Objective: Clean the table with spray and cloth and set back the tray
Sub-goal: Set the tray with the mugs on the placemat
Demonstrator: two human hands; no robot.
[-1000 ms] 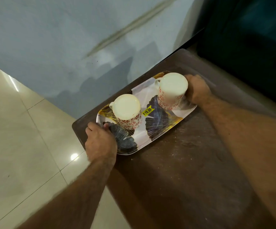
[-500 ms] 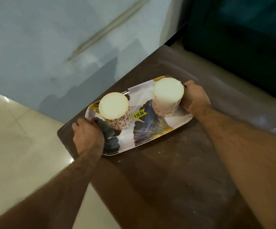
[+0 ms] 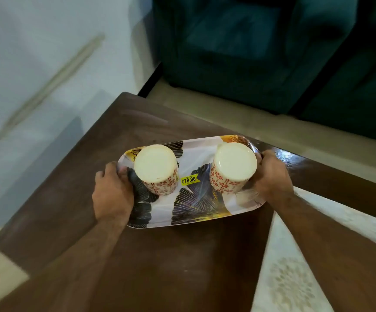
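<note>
Both forearms reach in from 6 o'clock. The left hand (image 3: 112,194) grips the tray (image 3: 196,212) at its 9 o'clock end, fingers curled over the rim; the right hand (image 3: 272,179) clasps the 3 o'clock end. The glossy oblong leaf-patterned tray, over the dark wooden table (image 3: 74,176), carries 2 upside-down floral cups (image 3: 156,168) and a yellow price sticker (image 3: 190,180).
</note>
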